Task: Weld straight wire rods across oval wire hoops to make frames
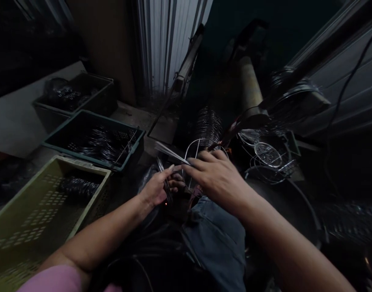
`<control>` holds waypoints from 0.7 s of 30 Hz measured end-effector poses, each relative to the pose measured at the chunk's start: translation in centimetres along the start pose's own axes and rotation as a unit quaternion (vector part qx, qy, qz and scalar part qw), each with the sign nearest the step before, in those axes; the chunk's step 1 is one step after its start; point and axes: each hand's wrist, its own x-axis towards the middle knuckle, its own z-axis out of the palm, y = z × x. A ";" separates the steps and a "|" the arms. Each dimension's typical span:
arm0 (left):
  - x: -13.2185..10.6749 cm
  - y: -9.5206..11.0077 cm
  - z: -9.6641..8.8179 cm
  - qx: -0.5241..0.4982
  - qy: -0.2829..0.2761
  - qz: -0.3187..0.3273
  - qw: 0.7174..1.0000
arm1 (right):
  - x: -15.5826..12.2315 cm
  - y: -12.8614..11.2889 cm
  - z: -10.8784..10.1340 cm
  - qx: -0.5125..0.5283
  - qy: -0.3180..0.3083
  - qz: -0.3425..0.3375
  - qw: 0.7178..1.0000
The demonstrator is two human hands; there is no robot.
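My left hand is closed around a small bundle of thin metal wires, with its thumb on top. Just to the right, my right hand reaches in palm down, fingers bent over and pinching thin silver strips that point out to the left. Whether these are loose wires or the arms of a tool, I cannot tell. Both hands' fingertips come close together. Beyond the right hand lies a row of coiled wire rings, partly covered by the fingers, and a curved wire rises between the hands.
On the left stand a yellow crate with a wire coil, a green crate of wire pieces and a dark crate with plastic-wrapped contents. At right are a cylindrical machine part and loose wire loops. A small orange glow shows below the left hand.
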 end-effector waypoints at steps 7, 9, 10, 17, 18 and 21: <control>-1.4 -0.6 -1.6 -0.017 -0.033 -0.003 0.999 | 3.8 0.4 1.0 -0.003 -0.067 -0.058 0.996; -1.7 -0.2 -2.0 -0.017 -0.051 0.011 0.999 | 1.4 0.1 1.0 0.040 -0.024 0.019 0.999; -1.8 0.0 -2.1 -0.014 -0.064 0.017 0.998 | -0.1 -0.1 1.3 0.084 0.008 0.082 0.993; -1.5 0.0 -1.0 0.146 -0.032 0.014 0.989 | -7.2 -1.2 8.2 0.613 0.218 0.491 0.579; -1.3 -0.1 -0.7 0.175 -0.016 0.011 0.984 | -7.4 -1.1 9.0 0.635 0.233 0.509 0.533; -0.6 -0.3 0.3 0.208 0.010 0.017 0.978 | -7.4 -0.6 10.2 0.635 0.272 0.518 0.505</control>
